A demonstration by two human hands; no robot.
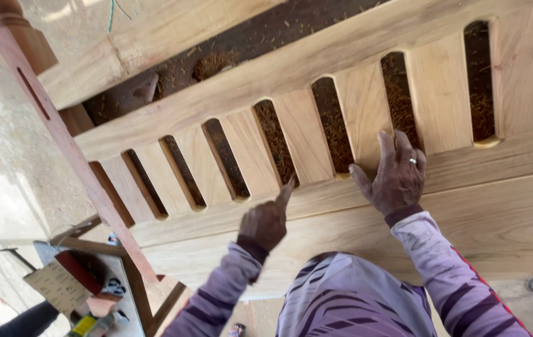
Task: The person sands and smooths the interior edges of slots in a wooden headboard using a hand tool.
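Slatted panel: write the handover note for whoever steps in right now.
Left hand: mostly closed, forefinger out, its tip at the lower rail below a slat; holds nothing.
Right hand: open, flat on the foot of a slat and the rail, ring on one finger.
Panel: bare pale wood, slats fitted between rails, sawdust showing through the gaps.
No tool in either hand.
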